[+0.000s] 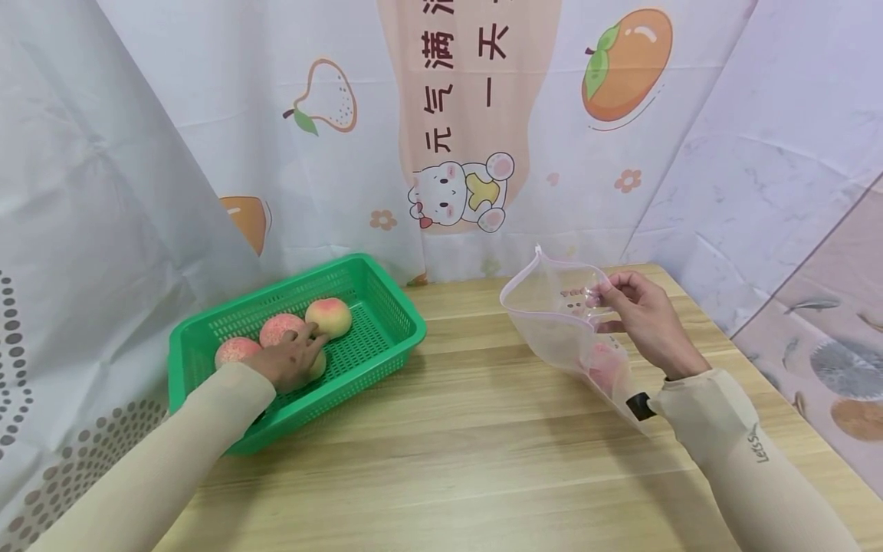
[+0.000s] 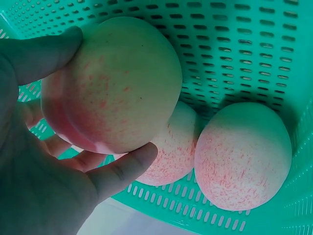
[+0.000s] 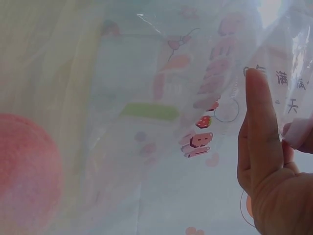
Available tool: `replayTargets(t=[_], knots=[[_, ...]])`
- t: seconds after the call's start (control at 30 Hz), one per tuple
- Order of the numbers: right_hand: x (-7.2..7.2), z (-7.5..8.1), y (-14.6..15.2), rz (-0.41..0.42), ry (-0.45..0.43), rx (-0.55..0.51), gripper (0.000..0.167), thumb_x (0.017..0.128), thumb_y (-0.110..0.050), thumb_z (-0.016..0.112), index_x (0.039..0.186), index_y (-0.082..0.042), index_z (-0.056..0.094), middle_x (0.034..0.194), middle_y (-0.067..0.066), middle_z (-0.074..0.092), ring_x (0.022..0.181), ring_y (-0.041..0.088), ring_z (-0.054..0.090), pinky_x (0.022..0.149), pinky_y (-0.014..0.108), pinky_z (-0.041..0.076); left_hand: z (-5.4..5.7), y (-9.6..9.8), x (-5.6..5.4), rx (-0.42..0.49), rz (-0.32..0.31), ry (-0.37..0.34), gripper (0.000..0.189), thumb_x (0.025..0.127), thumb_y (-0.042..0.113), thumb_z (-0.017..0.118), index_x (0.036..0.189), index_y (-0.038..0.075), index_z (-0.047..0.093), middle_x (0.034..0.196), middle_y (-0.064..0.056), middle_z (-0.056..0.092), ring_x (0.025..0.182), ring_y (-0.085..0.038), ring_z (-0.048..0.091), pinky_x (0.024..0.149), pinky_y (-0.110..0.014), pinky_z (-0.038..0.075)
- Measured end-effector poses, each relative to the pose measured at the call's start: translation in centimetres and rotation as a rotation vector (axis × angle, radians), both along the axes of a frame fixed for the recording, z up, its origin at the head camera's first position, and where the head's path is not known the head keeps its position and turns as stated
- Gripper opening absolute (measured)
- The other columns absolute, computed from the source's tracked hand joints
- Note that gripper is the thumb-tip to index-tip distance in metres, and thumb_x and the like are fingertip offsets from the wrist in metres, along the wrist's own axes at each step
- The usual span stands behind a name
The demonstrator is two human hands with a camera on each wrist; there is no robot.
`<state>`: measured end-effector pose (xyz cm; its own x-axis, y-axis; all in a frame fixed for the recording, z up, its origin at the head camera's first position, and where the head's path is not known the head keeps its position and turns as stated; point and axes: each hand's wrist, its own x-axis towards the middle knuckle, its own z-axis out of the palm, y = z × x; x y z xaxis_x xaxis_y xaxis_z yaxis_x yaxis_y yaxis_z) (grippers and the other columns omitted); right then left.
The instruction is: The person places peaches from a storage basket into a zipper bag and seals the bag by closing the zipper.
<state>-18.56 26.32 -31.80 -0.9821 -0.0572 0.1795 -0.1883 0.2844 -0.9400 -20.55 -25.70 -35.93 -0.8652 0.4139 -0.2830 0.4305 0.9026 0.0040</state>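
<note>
In the green basket (image 1: 369, 376), my left hand (image 1: 288, 366) curls its thumb and fingers round a yellow-pink peach (image 2: 122, 83). More peaches lie around it: a yellow one with a red blush (image 1: 329, 316), a pink one (image 1: 279, 328), and another pink one (image 1: 234, 350) partly behind the wrist. At the right, my right hand (image 1: 645, 318) pinches the rim of a clear zip bag (image 1: 552, 330) between thumb and fingers. The bag's mouth gapes open, and a pink peach (image 1: 608, 366) shows through its lower part. Small strawberry prints (image 3: 204, 121) decorate the plastic.
Both things stand on a wood-grain table (image 1: 455, 429). A white curtain (image 1: 345, 184) with fruit drawings and lettering hangs behind the table. The table's right edge runs beyond my right arm. A black piece (image 1: 640, 406) sits by the right sleeve's cuff.
</note>
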Motion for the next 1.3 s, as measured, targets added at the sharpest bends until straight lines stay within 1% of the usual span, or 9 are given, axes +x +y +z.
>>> replayTargets(t=[0.2,0.3,0.4,0.6,0.8,0.87,1.1,1.23,1.3], knots=[[0.0,0.0,-0.1,0.0,0.014,-0.003,0.026,0.107,-0.025,0.049,0.111,0.001,0.05,0.098,-0.008,0.064,0.092,0.004,0.064,0.069,0.03,0.06,0.5,0.1,-0.1,0.064,-0.02,0.007,0.053,0.095,-0.007,0.058,0.143,-0.002,0.036,0.146,-0.034,0.025,0.121,-0.056,0.041,0.056,-0.039,0.052],[0.0,0.0,-0.1,0.001,0.016,-0.006,0.025,0.107,-0.024,0.049,0.111,0.001,0.05,0.098,-0.007,0.064,0.092,0.004,0.065,0.069,0.03,0.06,0.6,0.1,-0.2,0.09,-0.049,0.037,0.044,0.094,-0.007,0.06,0.133,-0.001,0.042,0.141,-0.033,0.03,0.115,-0.053,0.044,0.058,-0.042,0.051],[0.0,0.0,-0.2,0.005,0.014,-0.008,0.026,0.107,-0.024,0.049,0.111,0.001,0.05,0.098,-0.007,0.064,0.092,0.004,0.065,0.069,0.031,0.06,0.5,0.0,-0.3,0.106,-0.077,0.073,0.041,0.093,-0.006,0.062,0.129,0.0,0.043,0.135,-0.031,0.033,0.11,-0.05,0.046,0.059,-0.043,0.05],[0.0,0.1,-0.3,0.009,0.018,-0.006,0.029,0.106,-0.025,0.049,0.112,0.003,0.049,0.1,-0.007,0.064,0.091,0.004,0.065,0.07,0.031,0.06,0.4,0.0,-0.4,0.113,-0.118,0.131,0.052,0.093,0.001,0.067,0.137,-0.002,0.04,0.135,-0.032,0.035,0.115,-0.053,0.045,0.065,-0.049,0.054],[0.0,0.1,-0.4,0.013,0.017,-0.011,0.028,0.107,-0.024,0.049,0.112,0.003,0.049,0.1,-0.007,0.064,0.091,0.004,0.065,0.07,0.031,0.06,0.6,0.0,-0.6,0.117,-0.126,0.15,0.054,0.095,0.006,0.067,0.14,-0.003,0.038,0.137,-0.032,0.034,0.117,-0.054,0.044,0.068,-0.051,0.055],[0.0,0.1,-0.3,0.015,0.019,-0.013,0.028,0.106,-0.025,0.049,0.111,0.003,0.049,0.1,-0.007,0.064,0.091,0.004,0.065,0.07,0.03,0.06,0.7,0.1,-0.6,0.121,-0.13,0.156,0.054,0.095,0.006,0.067,0.14,-0.003,0.038,0.137,-0.033,0.034,0.118,-0.054,0.044,0.069,-0.051,0.055],[0.1,0.0,-0.1,0.015,0.015,-0.014,0.028,0.106,-0.025,0.049,0.112,0.003,0.049,0.1,-0.006,0.064,0.092,0.005,0.065,0.07,0.031,0.06,1.2,0.3,-0.5,0.135,-0.137,0.187,0.055,0.094,0.005,0.068,0.139,-0.005,0.038,0.138,-0.033,0.034,0.121,-0.054,0.043,0.079,-0.056,0.053],[0.1,0.0,-0.1,0.013,0.007,-0.011,0.028,0.107,-0.024,0.048,0.112,0.003,0.049,0.099,-0.006,0.064,0.092,0.005,0.064,0.071,0.031,0.06,1.4,0.3,-0.5,0.154,-0.139,0.191,0.055,0.094,0.005,0.068,0.14,-0.004,0.038,0.138,-0.032,0.034,0.122,-0.053,0.042,0.078,-0.055,0.053],[0.1,0.1,-0.1,0.015,0.008,-0.011,0.027,0.107,-0.024,0.048,0.112,0.002,0.049,0.1,-0.007,0.064,0.092,0.005,0.064,0.07,0.031,0.06,1.5,0.3,-0.5,0.172,-0.154,0.21,0.056,0.093,0.005,0.069,0.139,-0.004,0.039,0.137,-0.032,0.036,0.121,-0.053,0.043,0.078,-0.055,0.054]])
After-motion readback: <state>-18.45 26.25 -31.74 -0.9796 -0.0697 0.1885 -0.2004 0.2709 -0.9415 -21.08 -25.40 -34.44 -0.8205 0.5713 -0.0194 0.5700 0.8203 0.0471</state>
